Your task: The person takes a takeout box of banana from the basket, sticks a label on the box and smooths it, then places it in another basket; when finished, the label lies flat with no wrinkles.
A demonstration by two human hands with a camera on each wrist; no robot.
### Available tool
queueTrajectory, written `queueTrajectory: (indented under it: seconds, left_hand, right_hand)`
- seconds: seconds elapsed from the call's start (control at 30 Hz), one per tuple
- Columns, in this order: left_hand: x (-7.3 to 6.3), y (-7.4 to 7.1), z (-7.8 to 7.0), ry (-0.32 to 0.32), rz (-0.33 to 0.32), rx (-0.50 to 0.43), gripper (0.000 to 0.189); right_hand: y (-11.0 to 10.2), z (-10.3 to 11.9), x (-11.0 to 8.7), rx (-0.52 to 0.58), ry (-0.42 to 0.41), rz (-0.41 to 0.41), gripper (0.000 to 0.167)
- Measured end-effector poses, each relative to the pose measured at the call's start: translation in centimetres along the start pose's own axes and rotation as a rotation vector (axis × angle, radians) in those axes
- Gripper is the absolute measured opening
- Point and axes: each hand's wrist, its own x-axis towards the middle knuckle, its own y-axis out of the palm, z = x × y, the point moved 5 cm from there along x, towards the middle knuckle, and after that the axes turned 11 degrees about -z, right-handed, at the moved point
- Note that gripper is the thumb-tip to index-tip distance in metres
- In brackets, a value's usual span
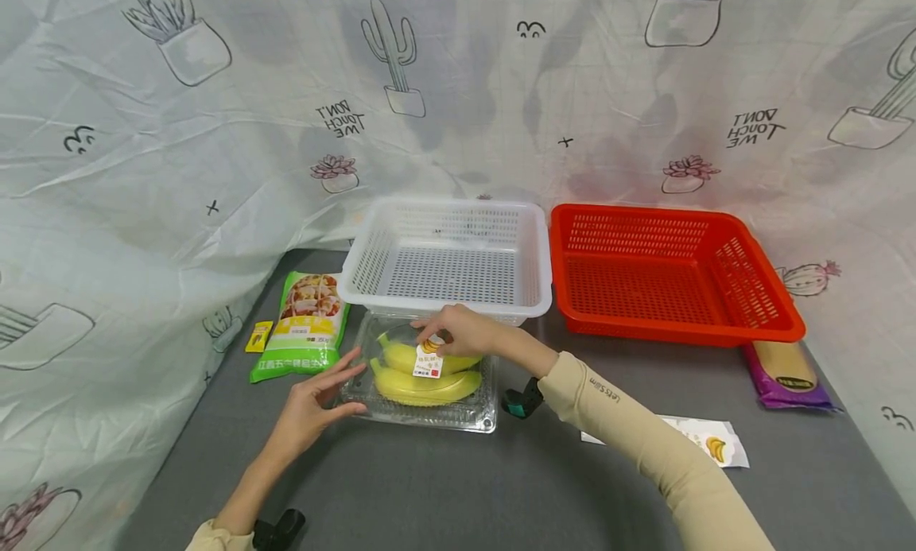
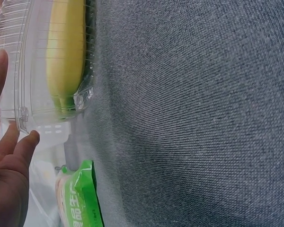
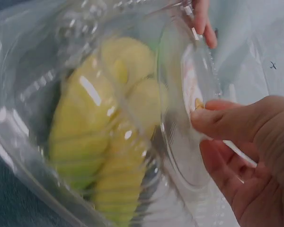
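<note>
A clear plastic clamshell box point(image 1: 468, 416) lies closed on the table with yellow bananas point(image 1: 428, 386) inside. On its lid is a white label point(image 1: 428, 366) with a banana picture. The right hand point(image 1: 461, 332) pinches the label's upper part between thumb and forefinger; in the right wrist view the thumb point(image 3: 206, 122) lies on it. Whether all of the label sticks to the lid I cannot tell. The left hand point(image 1: 311, 404), fingers spread and fairly straight, touches the left side of the box. In the left wrist view its fingertips rest at the box's rim point(image 2: 22, 113).
Behind the box stand a white basket point(image 1: 447, 303) and a red basket point(image 1: 651, 328). Left are a green food bag point(image 1: 304, 336) and a small yellow packet point(image 1: 259, 336). Right are a purple package point(image 1: 787, 376) and a white strip with a banana picture point(image 1: 704, 440), partly under the right sleeve.
</note>
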Motion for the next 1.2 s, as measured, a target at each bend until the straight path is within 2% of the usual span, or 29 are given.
queueTrajectory:
  seconds: [0.1, 0.2, 0.33, 0.4, 0.47, 0.53, 0.63, 0.87, 1.1, 1.2]
  left_hand:
    - [0.0, 0.0, -0.1, 0.013, -0.005, 0.010, 0.059]
    - [0.0, -0.1, -0.2, 0.023, -0.010, 0.023, 0.059]
    - [0.0, -0.1, -0.1, 0.021, -0.017, 0.039, 0.059]
    - [-0.1, -0.2, -0.1, 0.020, -0.018, 0.047, 0.059]
    - [0.0, -0.2, -0.1, 0.019, -0.019, 0.048, 0.059]
    - [0.0, -0.2, 0.0, 0.017, -0.021, 0.051, 0.059]
    - [0.0, -0.1, 0.0, 0.007, -0.025, 0.054, 0.059]
    - [0.1, -0.1, -0.1, 0.010, -0.027, 0.074, 0.060]
    - [0.1, -0.1, 0.2, 0.001, -0.016, 0.051, 0.059]
    - [0.1, -0.1, 0.3, 0.001, -0.014, 0.029, 0.059]
  right_hand:
    - [-0.3, 0.0, -0.5, 0.028, 0.035, -0.069, 0.035]
    - [-0.7, -0.1, -1.3, 0.125, 0.089, -0.216, 0.036]
    - [-0.5, -0.5, -2.7, 0.450, 0.185, -0.426, 0.036]
    - [-0.1, -0.6, -3.3, 0.630, 0.241, -0.492, 0.037]
    - [0.4, -0.5, -3.8, 0.765, 0.279, -0.527, 0.038]
    - [1.1, -0.2, -4.2, 0.838, 0.312, -0.536, 0.038]
    - [2.2, 0.5, -4.6, 0.883, 0.305, -0.502, 0.038]
    - [4.0, 2.0, -4.7, 0.841, 0.237, -0.376, 0.039]
    - [4.3, 1.8, -4.0, 0.821, 0.311, -0.361, 0.043]
    - [4.0, 1.5, -3.5, 0.820, 0.309, -0.360, 0.044]
